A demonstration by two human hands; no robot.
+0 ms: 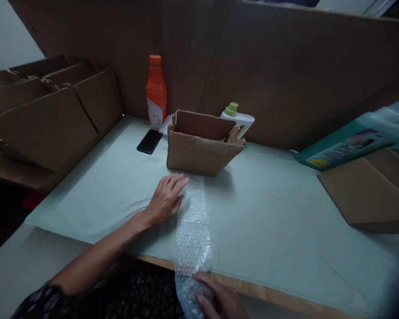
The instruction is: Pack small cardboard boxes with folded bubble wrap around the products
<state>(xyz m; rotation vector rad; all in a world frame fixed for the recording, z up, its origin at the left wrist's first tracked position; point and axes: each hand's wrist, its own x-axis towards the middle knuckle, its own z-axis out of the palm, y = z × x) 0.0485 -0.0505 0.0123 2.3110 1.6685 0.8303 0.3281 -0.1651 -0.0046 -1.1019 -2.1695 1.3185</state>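
A strip of bubble wrap (194, 221) runs from beside the small cardboard box (202, 153) toward me and hangs over the table's near edge. My left hand (166, 198) lies at the far end of the strip, its fingers stretched out and the tips touching the left margin. At the near edge, my right hand (222, 297) grips the bubble wrap between thumb and fingers; part of that hand is cut off by the bottom of the view. The box stands with its top open just beyond my left fingertips, something red barely showing inside.
Behind the box are an orange bottle (156, 95), a black phone (149, 141) and a white bottle with a green cap (237, 117). Divided cardboard boxes (49, 119) stand at left. A green liquid jug (349, 137) and another carton (369, 190) occupy the right.
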